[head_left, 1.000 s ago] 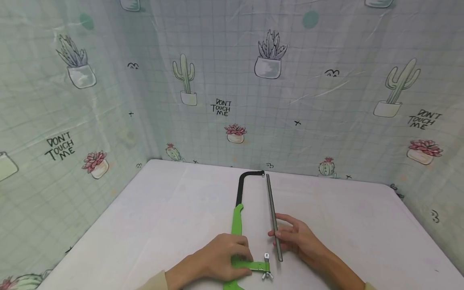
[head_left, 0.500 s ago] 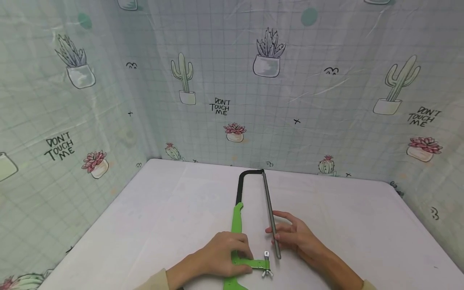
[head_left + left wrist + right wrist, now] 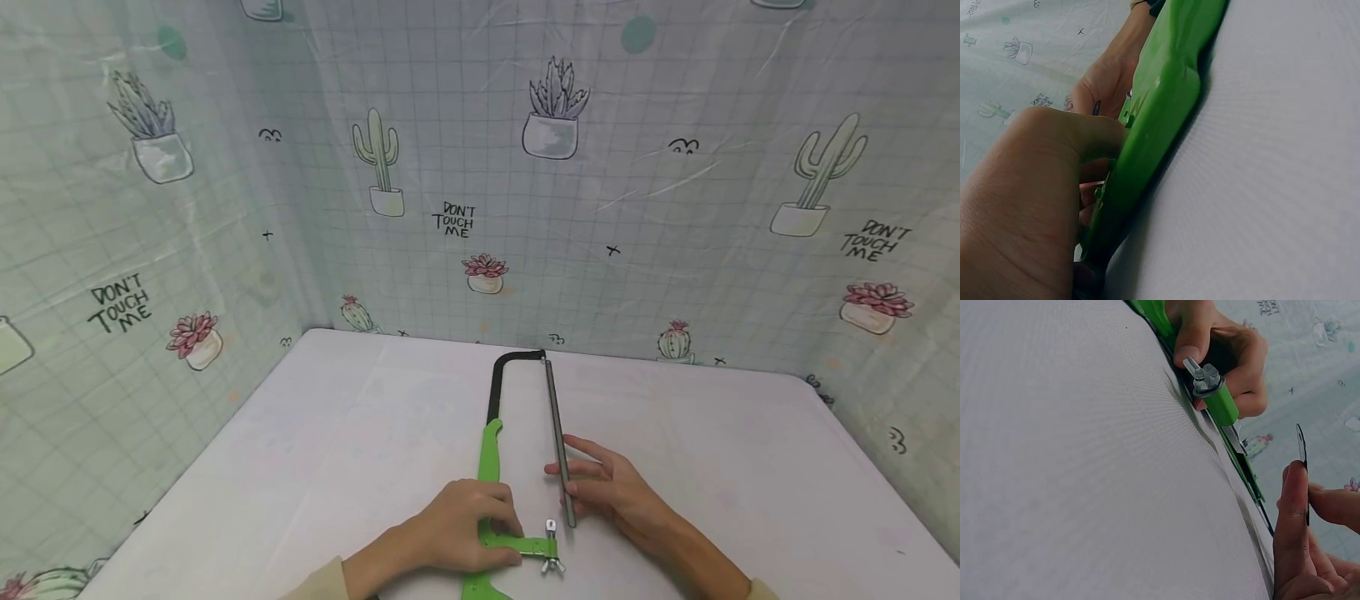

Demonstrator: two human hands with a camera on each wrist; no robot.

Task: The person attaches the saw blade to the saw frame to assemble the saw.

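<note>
A hacksaw frame, green with a black far arm, lies on the table. My left hand grips it near its handle end, fingers curled over the green bar. Between thumb and fingers my right hand pinches a grey hacksaw blade, pointing away from me. The blade's far end is right at the tip of the black arm. Its near end lies just beyond the silver blade holder on the frame's green cross-piece. A wing nut shows close up in the right wrist view.
The white table spreads out around the saw. Behind and to the left hangs a pale curtain printed with cacti and lettering. The table's back edge runs close past the black arm.
My right hand has shifted the blade left and slightly away from me, bringing its far end closer to the black arm's tip. My left hand keeps its grip on the frame.
</note>
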